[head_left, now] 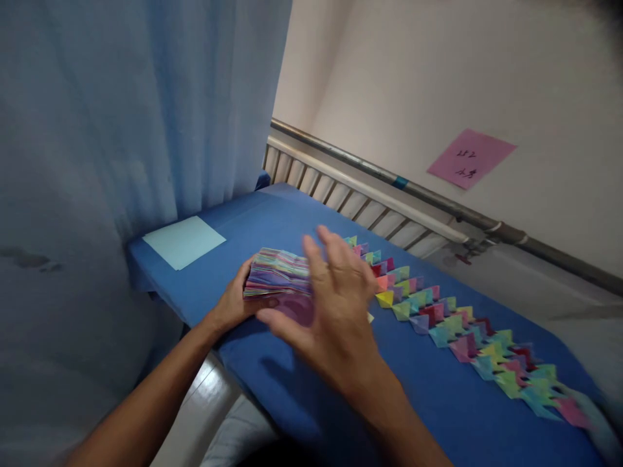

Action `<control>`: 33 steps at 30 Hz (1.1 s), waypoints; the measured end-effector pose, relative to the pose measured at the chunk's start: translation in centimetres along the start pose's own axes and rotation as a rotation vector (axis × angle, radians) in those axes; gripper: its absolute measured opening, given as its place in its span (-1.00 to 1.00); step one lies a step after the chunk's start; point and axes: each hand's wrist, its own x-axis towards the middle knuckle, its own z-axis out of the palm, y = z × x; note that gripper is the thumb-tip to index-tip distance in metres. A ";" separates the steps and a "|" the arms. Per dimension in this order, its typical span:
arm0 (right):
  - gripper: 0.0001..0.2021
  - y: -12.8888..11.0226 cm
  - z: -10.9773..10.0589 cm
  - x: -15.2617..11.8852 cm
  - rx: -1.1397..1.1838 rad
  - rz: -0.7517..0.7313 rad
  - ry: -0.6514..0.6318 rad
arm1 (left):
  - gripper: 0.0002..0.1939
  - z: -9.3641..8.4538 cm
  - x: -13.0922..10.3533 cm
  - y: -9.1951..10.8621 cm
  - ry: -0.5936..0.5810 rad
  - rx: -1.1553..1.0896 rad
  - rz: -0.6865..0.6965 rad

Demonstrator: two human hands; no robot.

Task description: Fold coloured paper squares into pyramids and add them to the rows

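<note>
A thick stack of colored paper sheets is held just above the blue-covered table. My left hand wraps round its left side, with the fingers partly hidden behind and under it. Over the stack's right end my right hand hovers, fingers spread and slightly blurred by motion; no held thing shows in it. It hides the right end of the stack, so contact there is unclear. Below the stack a purple sheet shows. Rows of small folded colored paper pieces lie to the right of my right hand.
Pale blue-green sheets lie at the table's left edge. The blue cover runs up to a white railing with a metal pipe along the wall. A pink note is on the wall. A blue curtain hangs at left.
</note>
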 end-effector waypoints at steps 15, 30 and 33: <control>0.13 8.4 7.9 -1.9 1.308 0.677 -0.018 | -0.10 0.1 -0.1 1.0 -0.014 -0.017 -0.004; -0.54 7.3 9.8 -2.8 0.798 0.584 0.060 | -0.44 0.4 0.5 1.3 0.055 -0.149 -0.112; -0.56 6.9 9.7 -1.7 0.935 0.628 0.037 | -0.51 -0.4 1.7 2.6 0.056 -0.206 -0.258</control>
